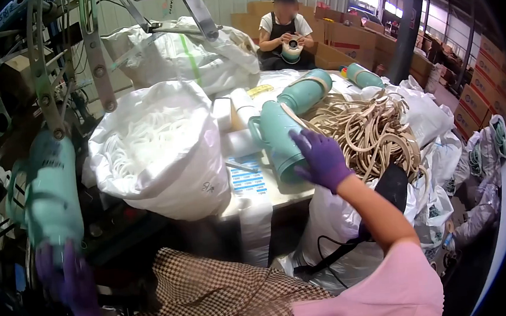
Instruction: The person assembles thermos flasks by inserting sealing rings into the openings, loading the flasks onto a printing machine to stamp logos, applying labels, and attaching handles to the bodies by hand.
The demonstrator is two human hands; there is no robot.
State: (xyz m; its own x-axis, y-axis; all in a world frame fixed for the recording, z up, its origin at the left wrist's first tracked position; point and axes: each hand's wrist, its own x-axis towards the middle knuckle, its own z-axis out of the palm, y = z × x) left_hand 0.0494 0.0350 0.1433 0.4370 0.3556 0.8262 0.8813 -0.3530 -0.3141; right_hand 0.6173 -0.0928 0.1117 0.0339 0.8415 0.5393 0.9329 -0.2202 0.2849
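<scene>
At the far left a green plastic jug body (52,205) with a side handle stands under the machine's metal arms. My left hand (70,281), in a purple glove, is wrapped against the lower end of this jug, slightly blurred. My right hand (328,160), gloved the same way, has its fingers spread over the near right side of another green jug (278,140) on the table; its fingertips overlap the jug. That jug leans and carries a beige strap. Behind it lies a further green jug (306,93) with a similar beige strap.
A white sack of white rings (155,145) stands left of the table. Beige curved strips (368,130) are heaped at right. A label sheet (247,176) lies on the table's front. Across it sits a co-worker (286,32) handling a jug. Cardboard boxes (348,41) stand behind.
</scene>
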